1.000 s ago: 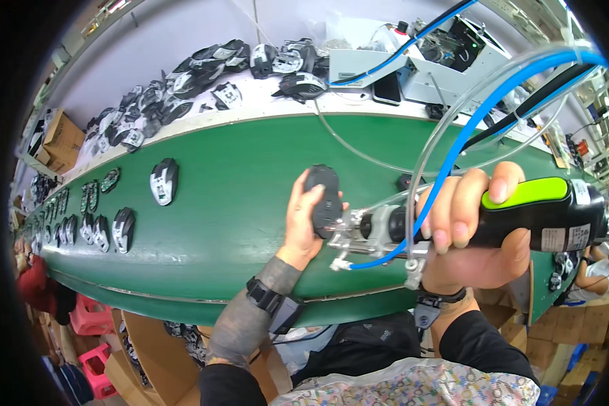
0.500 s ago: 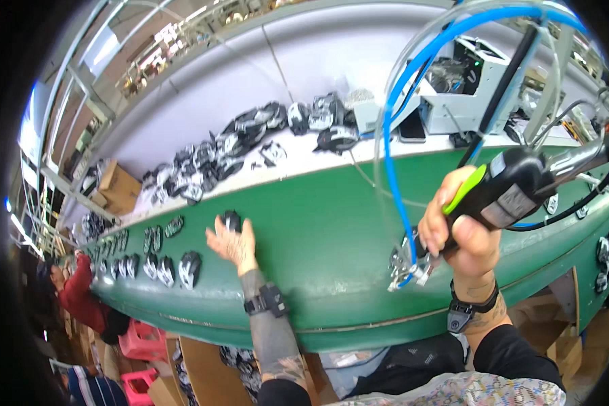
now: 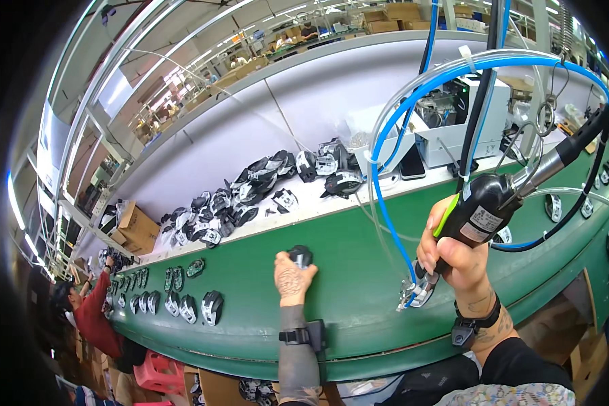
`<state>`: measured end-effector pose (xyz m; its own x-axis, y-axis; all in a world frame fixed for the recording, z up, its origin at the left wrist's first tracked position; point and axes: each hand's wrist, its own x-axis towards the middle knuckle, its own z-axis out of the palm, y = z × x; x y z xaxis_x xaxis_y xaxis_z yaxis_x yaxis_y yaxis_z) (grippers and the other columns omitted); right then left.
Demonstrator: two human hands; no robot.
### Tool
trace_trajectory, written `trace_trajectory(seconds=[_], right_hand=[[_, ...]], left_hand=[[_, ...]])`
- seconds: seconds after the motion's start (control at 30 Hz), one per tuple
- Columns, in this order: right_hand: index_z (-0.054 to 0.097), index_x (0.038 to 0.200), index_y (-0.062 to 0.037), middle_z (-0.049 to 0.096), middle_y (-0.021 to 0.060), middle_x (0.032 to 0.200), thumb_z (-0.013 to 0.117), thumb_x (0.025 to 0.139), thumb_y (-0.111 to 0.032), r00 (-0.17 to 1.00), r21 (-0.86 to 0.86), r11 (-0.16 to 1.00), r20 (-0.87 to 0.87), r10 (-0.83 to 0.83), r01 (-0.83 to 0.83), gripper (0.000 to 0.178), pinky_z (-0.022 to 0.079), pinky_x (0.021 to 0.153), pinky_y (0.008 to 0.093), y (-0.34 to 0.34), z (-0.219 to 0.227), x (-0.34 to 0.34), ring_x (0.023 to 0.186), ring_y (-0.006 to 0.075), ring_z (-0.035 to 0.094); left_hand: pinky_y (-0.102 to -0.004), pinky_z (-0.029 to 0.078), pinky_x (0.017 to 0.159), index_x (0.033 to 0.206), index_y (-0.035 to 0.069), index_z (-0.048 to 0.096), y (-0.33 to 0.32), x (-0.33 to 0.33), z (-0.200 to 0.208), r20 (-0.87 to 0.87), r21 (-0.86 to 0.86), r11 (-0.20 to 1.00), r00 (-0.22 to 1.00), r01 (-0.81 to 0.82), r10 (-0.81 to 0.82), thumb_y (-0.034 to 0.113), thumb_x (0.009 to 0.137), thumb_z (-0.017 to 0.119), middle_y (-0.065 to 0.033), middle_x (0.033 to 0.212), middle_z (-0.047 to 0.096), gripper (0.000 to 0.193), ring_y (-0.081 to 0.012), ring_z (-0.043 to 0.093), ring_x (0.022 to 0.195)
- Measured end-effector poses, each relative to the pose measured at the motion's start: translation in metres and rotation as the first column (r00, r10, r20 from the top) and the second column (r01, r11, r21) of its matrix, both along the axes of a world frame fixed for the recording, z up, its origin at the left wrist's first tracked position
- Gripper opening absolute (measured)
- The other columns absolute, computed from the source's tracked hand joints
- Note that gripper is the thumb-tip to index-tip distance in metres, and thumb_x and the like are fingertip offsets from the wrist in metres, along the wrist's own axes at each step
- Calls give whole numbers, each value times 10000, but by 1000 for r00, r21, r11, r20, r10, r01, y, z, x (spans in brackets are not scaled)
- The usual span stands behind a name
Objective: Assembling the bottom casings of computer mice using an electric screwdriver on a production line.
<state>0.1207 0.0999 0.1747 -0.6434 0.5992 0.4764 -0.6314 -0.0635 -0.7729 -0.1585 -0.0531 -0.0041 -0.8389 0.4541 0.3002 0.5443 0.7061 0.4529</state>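
My left hand [image 3: 291,276] is closed around a dark, rounded computer-mouse shell [image 3: 300,256] on the green belt in the middle; the fingers partly cover it. To the right, my right hand [image 3: 457,247] grips the black and lime-green body of a powered screwdriver [image 3: 484,210], raised over the belt. A metal fitting [image 3: 416,292] with clear and blue tubing hangs at its lower end. Left of my left hand, several black-and-white mouse shells [image 3: 212,308] lie in a row on the belt, with small green boards [image 3: 195,268] behind them.
Heaped mouse shells [image 3: 250,183] cover the white ledge behind the green belt [image 3: 358,318]. A white machine [image 3: 453,139] and a phone [image 3: 412,166] stand there too. Blue hose [image 3: 379,203] loops close to my right hand. A co-worker in red [image 3: 91,321] sits far left.
My left hand has moved right along the belt, with the mouse shell in it, closer to the screwdriver. My right hand keeps its grip on the screwdriver. The view has tilted up.
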Motion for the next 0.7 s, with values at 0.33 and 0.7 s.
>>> trace_trajectory(seconds=[0.33, 0.7], right_hand=[[411, 958, -29, 444, 42, 556, 597, 790, -280, 989, 52, 994, -121, -88, 95, 354, 388, 421, 258, 13, 2, 3, 413, 128, 434], [415, 989, -51, 431, 34, 599, 517, 838, -361, 895, 51, 981, -419, -150, 189, 359, 362, 457, 276, 26, 1, 3, 458, 137, 418]], left_hand=[[-340, 502, 797, 1283, -23, 336, 19, 72, 34, 726, 673, 739, 179, 12, -664, 212, 754, 604, -206, 1012, 582, 638, -266, 610, 831], [-488, 507, 790, 1159, 55, 516, 43, 140, 43, 552, 683, 545, -145, -487, -821, 367, 849, 472, -154, 1049, 592, 442, -310, 603, 895]])
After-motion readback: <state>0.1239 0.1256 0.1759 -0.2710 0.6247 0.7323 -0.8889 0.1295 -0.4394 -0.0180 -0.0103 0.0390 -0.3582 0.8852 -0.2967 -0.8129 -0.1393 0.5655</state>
